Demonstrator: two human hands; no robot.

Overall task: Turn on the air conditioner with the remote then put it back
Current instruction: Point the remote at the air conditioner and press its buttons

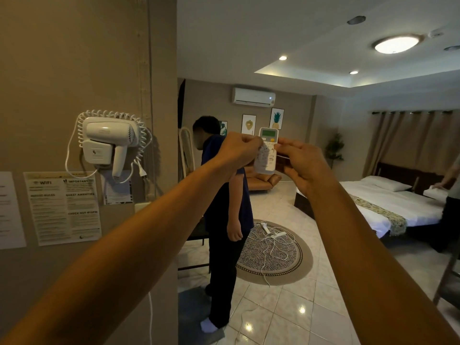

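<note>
So the big picture is a hotel-type room: a bed off to the right of the frame, a round rug with loose white cables on the floor in the middle, and a person in dark clothes standing center, turned away. High on the far wall, upper middle of the frame, is the air conditioner, and there's a small light glowing on its right end, so I'd guess it's already on or just got the signal, though I can't see if the flap is open. On the near wall at left hangs a hair dryer above some printed notices. The remote is held up at frame center, screen end up, roughly aimed at the unit. The left hand grips its left edge with fingers curled around, and the right hand pinches the right edge near the buttons. So the pressing part looks about done, and putting it back isn't done. No holder visible that I can spot.
</note>
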